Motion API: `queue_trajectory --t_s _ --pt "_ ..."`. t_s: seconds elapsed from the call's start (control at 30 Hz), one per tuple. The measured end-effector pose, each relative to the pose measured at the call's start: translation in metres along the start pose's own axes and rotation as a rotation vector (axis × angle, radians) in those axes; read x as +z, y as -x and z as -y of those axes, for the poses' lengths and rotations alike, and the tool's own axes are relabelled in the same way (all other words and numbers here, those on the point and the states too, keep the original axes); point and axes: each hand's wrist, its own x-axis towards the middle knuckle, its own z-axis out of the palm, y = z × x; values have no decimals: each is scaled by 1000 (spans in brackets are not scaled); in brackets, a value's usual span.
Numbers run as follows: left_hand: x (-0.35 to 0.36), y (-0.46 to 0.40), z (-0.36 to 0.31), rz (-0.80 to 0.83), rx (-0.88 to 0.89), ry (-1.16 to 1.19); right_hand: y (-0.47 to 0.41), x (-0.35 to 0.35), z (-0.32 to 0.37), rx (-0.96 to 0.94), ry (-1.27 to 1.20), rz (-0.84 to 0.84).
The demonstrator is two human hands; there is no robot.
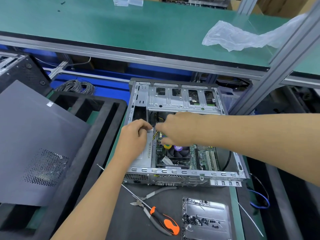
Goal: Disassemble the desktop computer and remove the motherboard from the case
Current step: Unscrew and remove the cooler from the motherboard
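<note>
Here, the open case [183,135] lies on a dark mat on the green table [233,213]. The motherboard [199,156] sits inside the case. Both hands reach inside: the left hand [135,135] pinches cables, and the right hand [178,129] is blurry, so its grip is unclear. In front of the case, a small tray [206,219] holds screws [195,220].

The bench [235,201] has a green top, mostly covered here by a dark mat [124,219]. On it the open computer case [183,175] lies on its side. Just in front of the case lie a long screwdriver [155,212] with an orange-and-black handle and a pair of pliers [152,196], crossing each other. To their right sits a shallow tray [223,213] holding what look like small dark screws. At the left a grey side panel [34,135] rests on black foam frames [103,118]. A raised green shelf [121,32] behind carries a crumpled clear plastic bag [233,38].
</note>
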Motion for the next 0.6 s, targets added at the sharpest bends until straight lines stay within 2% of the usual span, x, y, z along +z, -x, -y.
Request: queue_trajectory --t_s 0.07,0.13,0.2,0.27,0.3,0.4,0.47,0.6 --pt "1 0 -1 0 -8 5 4 1 -1 -268 229 -39" --pt "1 -1 -2 3 -13 3 4 3 -1 -375 274 -83" --pt "0 0 -2 12 2 -2 5 4 -3 -281 81 -45" --pt "-1 1 -1 23 17 -12 5 5 -4 -66 -203 35" --pt "-1 0 -1 21 18 -18 5 5 -2 12 -251 29" --pt "0 0 -1 13 11 -22 4 3 2 139 -151 -25" --pt "0 0 -2 17 14 -19 1 0 2 96 -137 -13" --pt "-1 0 -2 38 28 -5 -1 -4 -3 -157 -25 69"
